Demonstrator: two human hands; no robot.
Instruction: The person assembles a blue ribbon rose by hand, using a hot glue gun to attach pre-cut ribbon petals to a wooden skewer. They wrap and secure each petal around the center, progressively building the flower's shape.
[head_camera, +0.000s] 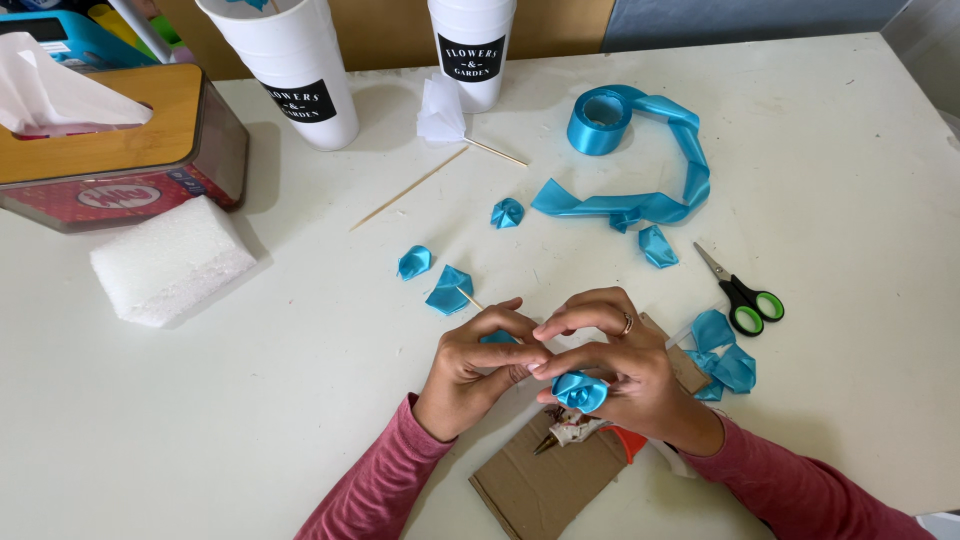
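Observation:
My right hand (625, 375) holds a small blue ribbon rose (580, 391) near the table's front edge. My left hand (470, 365) meets it from the left, fingertips pinching a blue ribbon piece (497, 338) against the rose. Both hands hover over a brown cardboard sheet (540, 480). Under the right hand lies a glue gun (570, 432), mostly hidden. A folded blue petal on a thin wooden stick (450, 290) lies just beyond my left hand.
A blue ribbon roll (600, 120) with a trailing strip, loose blue petals (508, 212), scissors (745, 297) with green handles, a wooden skewer (410, 188), two white cups (295, 60), a tissue box (110, 150) and a white foam block (170, 260) stand on the white table.

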